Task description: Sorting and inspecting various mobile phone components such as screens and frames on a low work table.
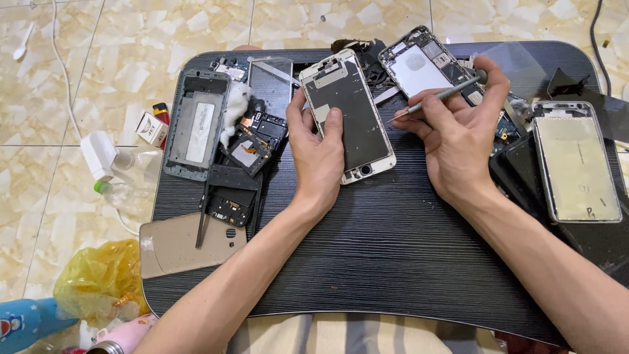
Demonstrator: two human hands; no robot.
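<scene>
On the dark tray table (393, 262), my left hand (319, 154) is holding a white phone screen (347, 118) lying face down. My fingers are wrapped around its left edge and my thumb is pressing on its dark back. My right hand (458, 134) is just beside it, fingers pinched together on a thin grey screwdriver (436, 97). Its tip is pointing at the screen's right edge. An open phone body (422, 65) is lying behind the screen. More phone parts (239, 157) are sitting to the left.
</scene>
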